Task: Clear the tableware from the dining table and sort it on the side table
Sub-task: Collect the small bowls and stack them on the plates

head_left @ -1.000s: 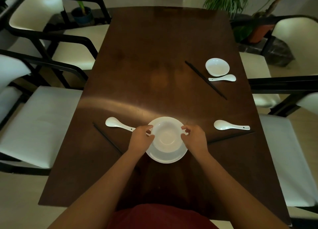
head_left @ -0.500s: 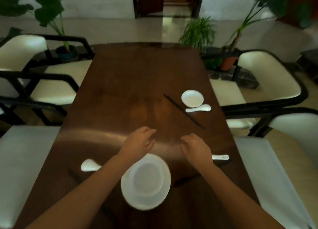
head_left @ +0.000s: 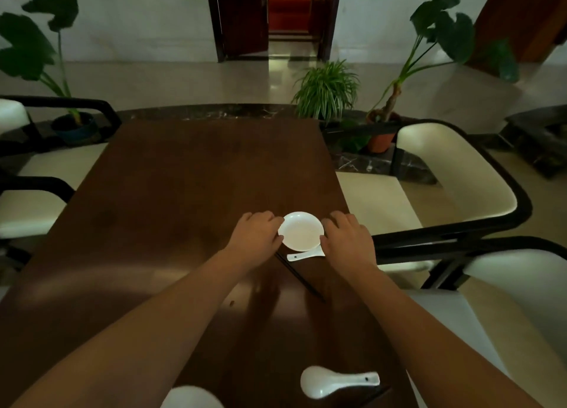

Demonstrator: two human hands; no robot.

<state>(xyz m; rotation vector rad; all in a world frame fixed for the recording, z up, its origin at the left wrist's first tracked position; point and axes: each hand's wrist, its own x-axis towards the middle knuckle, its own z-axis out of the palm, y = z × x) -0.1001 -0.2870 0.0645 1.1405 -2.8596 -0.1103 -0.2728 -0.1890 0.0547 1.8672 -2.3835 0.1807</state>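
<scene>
While both my hands bracket the small dish (head_left: 302,230) out on the table (head_left: 184,199), left hand (head_left: 257,236) and right hand (head_left: 346,238) touch its rim, fingers loose-ish I think. Next: pinch, lift, dodge the spoon (head_left: 305,255).

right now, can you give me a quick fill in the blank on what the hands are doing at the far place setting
1. The left hand and right hand sit on either side of the small white ____.
2. The spoon just below the dish is coloured ____.
3. The dark chopsticks lie on the ____ side of that spoon.
4. A second white spoon lies nearer the camera, under the ____ forearm.

Missing words: dish; white; left; right
</scene>
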